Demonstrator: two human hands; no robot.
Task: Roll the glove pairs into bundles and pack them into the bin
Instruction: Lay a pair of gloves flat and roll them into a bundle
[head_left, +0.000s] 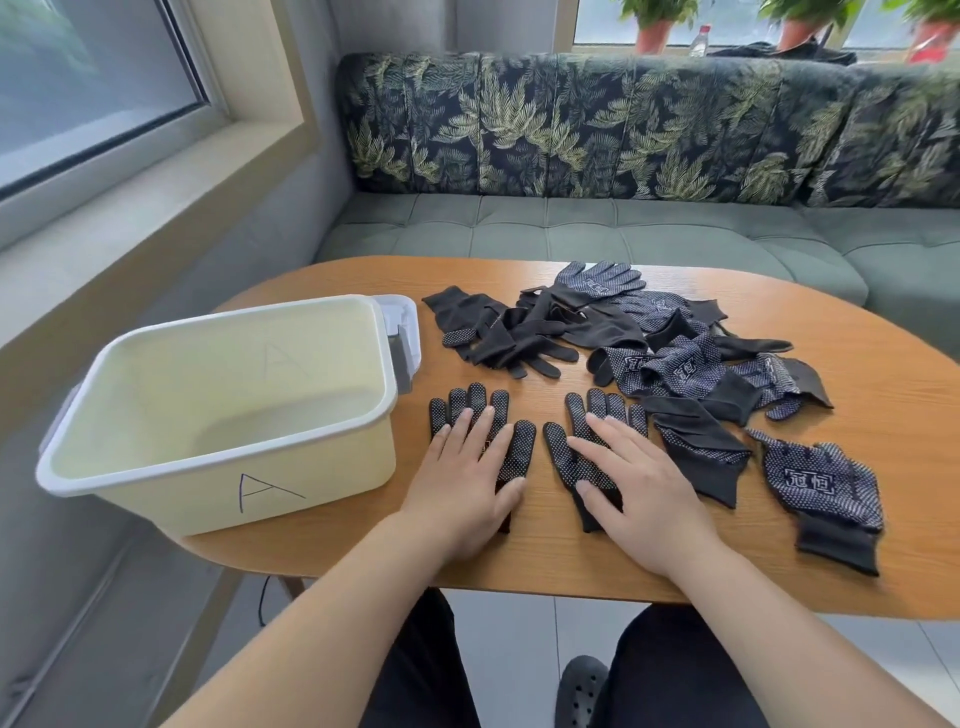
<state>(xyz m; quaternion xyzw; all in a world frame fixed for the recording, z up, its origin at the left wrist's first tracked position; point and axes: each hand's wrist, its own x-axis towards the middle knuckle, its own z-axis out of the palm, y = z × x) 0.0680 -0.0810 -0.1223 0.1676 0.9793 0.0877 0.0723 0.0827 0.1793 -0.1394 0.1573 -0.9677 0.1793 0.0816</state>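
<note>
Two black dotted gloves lie flat, side by side, at the near middle of the wooden table (857, 571). My left hand (467, 483) presses flat on the left glove (522, 447), fingers straight. On the right glove (563, 457) my right hand (639, 488) lies flat the same way. A pale yellow bin (218, 447) marked "A" stands empty at the table's left. A loose pile of black and dotted gloves (623, 332) spreads across the table behind and to the right of my hands.
One dotted glove (826, 488) lies apart near the right front edge. A green bench sofa (623, 228) with leaf-print cushions runs behind the table. A window ledge (130, 208) is on the left. My knees and a dark shoe (579, 691) show below the table.
</note>
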